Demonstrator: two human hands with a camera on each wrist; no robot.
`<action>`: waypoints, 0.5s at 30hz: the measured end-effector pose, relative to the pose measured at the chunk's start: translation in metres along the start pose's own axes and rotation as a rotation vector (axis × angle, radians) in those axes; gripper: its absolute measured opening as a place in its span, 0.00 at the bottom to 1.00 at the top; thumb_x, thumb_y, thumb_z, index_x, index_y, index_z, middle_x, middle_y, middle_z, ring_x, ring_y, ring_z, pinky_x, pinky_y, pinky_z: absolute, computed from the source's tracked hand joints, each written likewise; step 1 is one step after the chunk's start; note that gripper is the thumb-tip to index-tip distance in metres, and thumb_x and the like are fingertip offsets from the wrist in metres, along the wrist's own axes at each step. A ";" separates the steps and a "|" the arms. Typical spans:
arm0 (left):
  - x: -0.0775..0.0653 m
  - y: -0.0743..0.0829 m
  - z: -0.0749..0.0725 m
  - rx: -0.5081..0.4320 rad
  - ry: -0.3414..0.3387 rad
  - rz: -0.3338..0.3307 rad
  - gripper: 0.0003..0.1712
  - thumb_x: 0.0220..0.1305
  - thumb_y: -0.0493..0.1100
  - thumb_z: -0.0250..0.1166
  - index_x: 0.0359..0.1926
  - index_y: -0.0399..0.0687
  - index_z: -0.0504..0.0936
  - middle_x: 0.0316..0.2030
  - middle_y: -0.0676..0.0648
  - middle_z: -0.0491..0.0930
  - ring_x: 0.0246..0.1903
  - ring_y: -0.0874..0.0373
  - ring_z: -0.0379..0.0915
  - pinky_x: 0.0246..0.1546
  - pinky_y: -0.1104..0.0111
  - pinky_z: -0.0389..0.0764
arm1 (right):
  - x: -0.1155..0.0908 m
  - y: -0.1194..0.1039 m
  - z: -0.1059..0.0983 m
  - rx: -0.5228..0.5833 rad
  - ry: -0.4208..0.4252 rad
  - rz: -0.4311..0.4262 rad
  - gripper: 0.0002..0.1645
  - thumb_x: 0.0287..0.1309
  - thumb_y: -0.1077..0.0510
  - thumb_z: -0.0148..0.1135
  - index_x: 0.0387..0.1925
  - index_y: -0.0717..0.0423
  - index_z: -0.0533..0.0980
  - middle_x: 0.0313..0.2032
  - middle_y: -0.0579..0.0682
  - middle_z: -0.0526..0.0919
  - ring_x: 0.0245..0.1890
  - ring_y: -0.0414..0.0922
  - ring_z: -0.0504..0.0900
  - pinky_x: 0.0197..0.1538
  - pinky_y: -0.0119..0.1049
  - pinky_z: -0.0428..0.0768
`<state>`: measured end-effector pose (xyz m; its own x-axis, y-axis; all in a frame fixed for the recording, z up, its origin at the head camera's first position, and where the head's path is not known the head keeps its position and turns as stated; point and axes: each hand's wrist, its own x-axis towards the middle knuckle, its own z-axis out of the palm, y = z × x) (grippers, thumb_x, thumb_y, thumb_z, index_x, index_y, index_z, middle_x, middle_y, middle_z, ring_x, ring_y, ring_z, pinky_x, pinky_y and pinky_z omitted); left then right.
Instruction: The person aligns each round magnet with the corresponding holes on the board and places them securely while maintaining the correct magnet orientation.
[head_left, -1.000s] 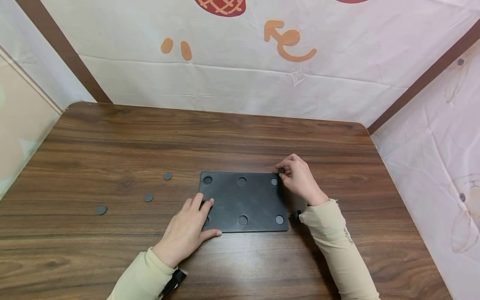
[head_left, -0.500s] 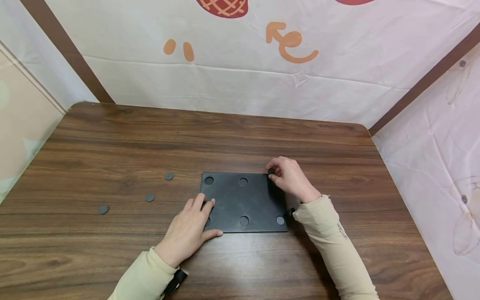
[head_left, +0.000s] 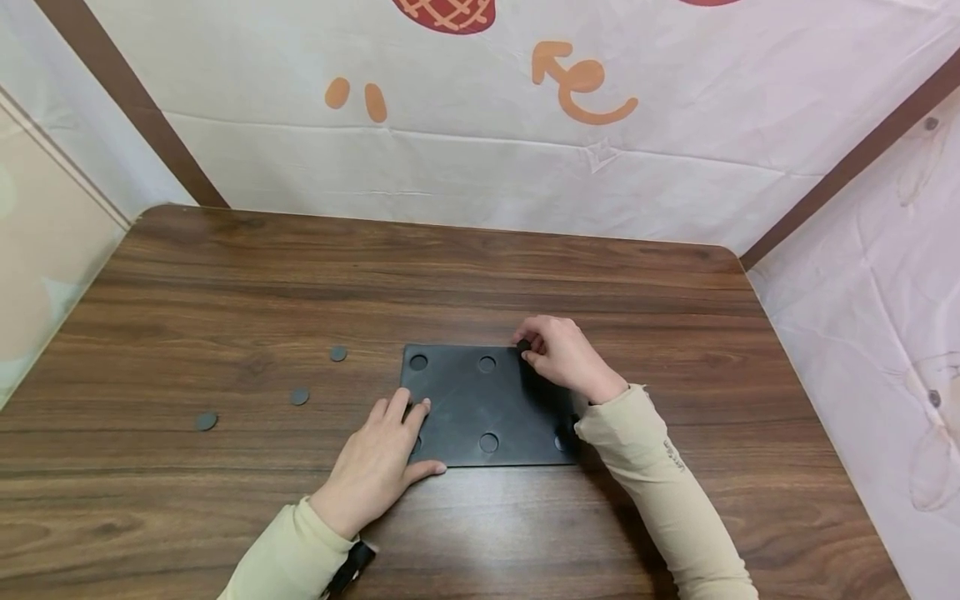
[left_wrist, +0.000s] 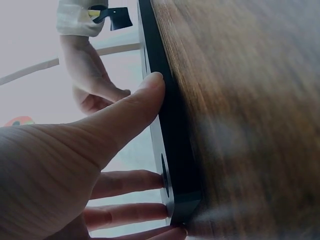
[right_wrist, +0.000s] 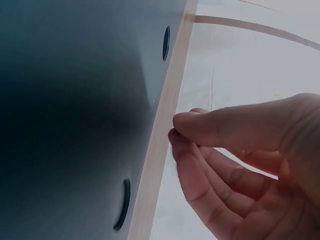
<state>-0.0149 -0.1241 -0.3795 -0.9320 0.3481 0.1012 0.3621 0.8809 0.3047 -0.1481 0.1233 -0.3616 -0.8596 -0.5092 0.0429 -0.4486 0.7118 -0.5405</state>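
A flat dark grey board (head_left: 457,408) with round recesses along its far and near edges lies on the table. My left hand (head_left: 367,471) rests on its left end, fingers spread over the top and thumb (left_wrist: 145,97) at the near edge. Thumb and fingertips of my right hand (head_left: 566,358) pinch a small black disc (head_left: 523,344) over the far edge, right of the far middle recess (head_left: 487,364). The right wrist view shows this pinch (right_wrist: 177,130), with the disc mostly hidden. My right hand and forearm cover the board's right end.
Three flat grey discs lie left of the board: a far one (head_left: 338,354), a middle one (head_left: 300,396) and a leftmost one (head_left: 206,422). The wooden table (head_left: 450,275) reaches back to a white printed curtain (head_left: 465,175).
My right hand has moved left along the board's far edge with the black disc, from the far right corner toward the middle recess. My left hand stays in place.
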 end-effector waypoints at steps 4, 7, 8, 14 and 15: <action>0.000 0.001 -0.001 -0.001 -0.004 -0.005 0.44 0.42 0.58 0.77 0.56 0.35 0.77 0.41 0.43 0.69 0.34 0.53 0.65 0.19 0.74 0.68 | 0.001 -0.003 0.002 0.017 -0.018 -0.023 0.10 0.55 0.71 0.59 0.37 0.60 0.82 0.32 0.52 0.84 0.32 0.45 0.81 0.39 0.38 0.80; 0.001 0.002 -0.001 -0.002 -0.015 -0.010 0.43 0.43 0.57 0.76 0.57 0.35 0.77 0.42 0.43 0.70 0.34 0.53 0.65 0.19 0.73 0.68 | 0.002 -0.006 0.003 0.023 -0.032 -0.034 0.12 0.56 0.71 0.57 0.38 0.59 0.82 0.34 0.54 0.84 0.33 0.45 0.82 0.40 0.39 0.80; 0.001 0.002 -0.002 -0.001 -0.018 -0.010 0.43 0.43 0.57 0.76 0.57 0.35 0.77 0.42 0.42 0.70 0.34 0.53 0.66 0.19 0.73 0.68 | 0.002 -0.007 0.003 0.023 -0.035 -0.036 0.12 0.56 0.72 0.56 0.38 0.59 0.82 0.34 0.54 0.84 0.34 0.45 0.82 0.40 0.39 0.80; 0.000 0.003 -0.001 0.013 -0.020 -0.010 0.43 0.43 0.57 0.76 0.57 0.36 0.77 0.44 0.42 0.70 0.37 0.51 0.68 0.19 0.72 0.71 | 0.004 -0.011 0.003 0.046 -0.057 -0.046 0.14 0.57 0.72 0.54 0.40 0.60 0.81 0.35 0.54 0.85 0.34 0.44 0.83 0.40 0.38 0.80; 0.000 0.003 -0.001 0.016 -0.020 -0.011 0.43 0.43 0.57 0.76 0.57 0.36 0.77 0.44 0.42 0.70 0.37 0.51 0.68 0.19 0.72 0.71 | 0.005 -0.011 0.003 0.050 -0.061 -0.049 0.14 0.57 0.72 0.53 0.40 0.60 0.81 0.34 0.54 0.85 0.34 0.43 0.83 0.39 0.37 0.80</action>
<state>-0.0143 -0.1219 -0.3778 -0.9353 0.3447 0.0794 0.3525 0.8896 0.2903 -0.1467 0.1111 -0.3576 -0.8199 -0.5722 0.0202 -0.4757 0.6611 -0.5802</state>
